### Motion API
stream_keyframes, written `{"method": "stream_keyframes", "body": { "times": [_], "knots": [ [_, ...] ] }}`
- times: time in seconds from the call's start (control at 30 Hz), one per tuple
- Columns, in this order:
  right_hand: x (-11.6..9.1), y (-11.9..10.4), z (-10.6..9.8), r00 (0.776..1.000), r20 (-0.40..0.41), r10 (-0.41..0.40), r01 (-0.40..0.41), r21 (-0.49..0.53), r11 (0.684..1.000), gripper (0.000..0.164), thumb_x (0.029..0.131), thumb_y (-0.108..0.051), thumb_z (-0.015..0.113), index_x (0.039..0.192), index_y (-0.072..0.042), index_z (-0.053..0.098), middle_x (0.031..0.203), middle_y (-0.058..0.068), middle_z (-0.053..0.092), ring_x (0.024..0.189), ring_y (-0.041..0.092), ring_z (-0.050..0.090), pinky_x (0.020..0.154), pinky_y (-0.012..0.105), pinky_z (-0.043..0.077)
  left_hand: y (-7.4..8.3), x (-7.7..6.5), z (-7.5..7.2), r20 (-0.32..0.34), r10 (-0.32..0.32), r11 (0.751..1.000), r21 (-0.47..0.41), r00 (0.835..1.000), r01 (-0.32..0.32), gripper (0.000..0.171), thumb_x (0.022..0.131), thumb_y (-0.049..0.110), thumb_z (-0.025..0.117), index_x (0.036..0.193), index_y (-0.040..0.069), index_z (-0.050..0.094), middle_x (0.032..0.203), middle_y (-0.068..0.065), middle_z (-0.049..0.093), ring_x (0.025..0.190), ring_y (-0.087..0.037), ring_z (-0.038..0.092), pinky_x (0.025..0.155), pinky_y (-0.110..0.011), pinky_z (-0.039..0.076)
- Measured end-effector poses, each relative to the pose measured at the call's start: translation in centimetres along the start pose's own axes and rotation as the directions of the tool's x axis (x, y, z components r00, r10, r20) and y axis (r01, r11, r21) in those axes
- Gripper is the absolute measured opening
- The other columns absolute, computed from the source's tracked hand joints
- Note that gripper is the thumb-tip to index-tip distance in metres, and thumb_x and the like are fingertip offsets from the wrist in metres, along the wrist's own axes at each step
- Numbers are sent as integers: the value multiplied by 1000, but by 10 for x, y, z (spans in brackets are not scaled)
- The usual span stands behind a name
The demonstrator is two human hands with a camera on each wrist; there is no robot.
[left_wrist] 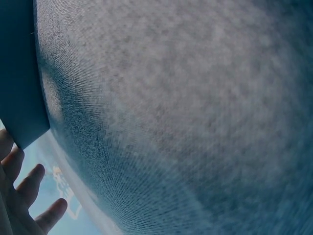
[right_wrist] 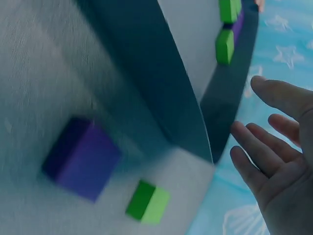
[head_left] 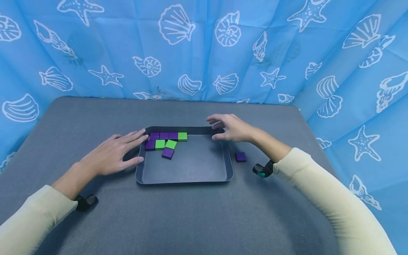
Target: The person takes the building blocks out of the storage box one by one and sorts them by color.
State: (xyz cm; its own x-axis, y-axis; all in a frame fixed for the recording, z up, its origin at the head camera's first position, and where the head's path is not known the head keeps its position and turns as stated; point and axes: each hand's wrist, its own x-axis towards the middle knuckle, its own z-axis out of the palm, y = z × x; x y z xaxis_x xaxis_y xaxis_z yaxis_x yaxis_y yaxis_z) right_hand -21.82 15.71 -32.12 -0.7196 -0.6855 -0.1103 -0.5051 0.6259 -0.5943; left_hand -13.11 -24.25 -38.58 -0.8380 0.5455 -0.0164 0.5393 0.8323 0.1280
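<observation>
A dark tray [head_left: 191,168] holds purple and green square blocks in its far left part. Three purple blocks [head_left: 164,136] and a green block [head_left: 182,136] line the far wall. Nearer lie a purple block [head_left: 150,145], a green block [head_left: 160,144], a tilted green block [head_left: 171,145] and a tilted purple block [head_left: 168,153]. My left hand [head_left: 116,152] is at the tray's left side, fingers extended by the rim. Over the far right corner hovers my right hand [head_left: 234,128], fingers loosely bent, holding nothing.
Outside the tray's right wall a purple block [head_left: 240,157] lies on the grey table [head_left: 191,219]. The right wrist view also shows a green block [right_wrist: 148,201] out there, which the head view does not show. A blue shell-patterned curtain [head_left: 197,63] hangs behind the table.
</observation>
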Motion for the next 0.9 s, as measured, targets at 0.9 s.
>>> {"method": "stream_keyframes", "body": {
  "times": [0.9],
  "knots": [
    [41,-27,47,980,199,20,-56,175,983,70,90,-10,74,149,-3,39,151,18,44,132,30,52,106,38,45,-2,0,3,1,-10,1000,-11,1000,10,78,97,62,47,158,17,29,164,-10,22,144,-37,34,108,-69,28]
  ]
}}
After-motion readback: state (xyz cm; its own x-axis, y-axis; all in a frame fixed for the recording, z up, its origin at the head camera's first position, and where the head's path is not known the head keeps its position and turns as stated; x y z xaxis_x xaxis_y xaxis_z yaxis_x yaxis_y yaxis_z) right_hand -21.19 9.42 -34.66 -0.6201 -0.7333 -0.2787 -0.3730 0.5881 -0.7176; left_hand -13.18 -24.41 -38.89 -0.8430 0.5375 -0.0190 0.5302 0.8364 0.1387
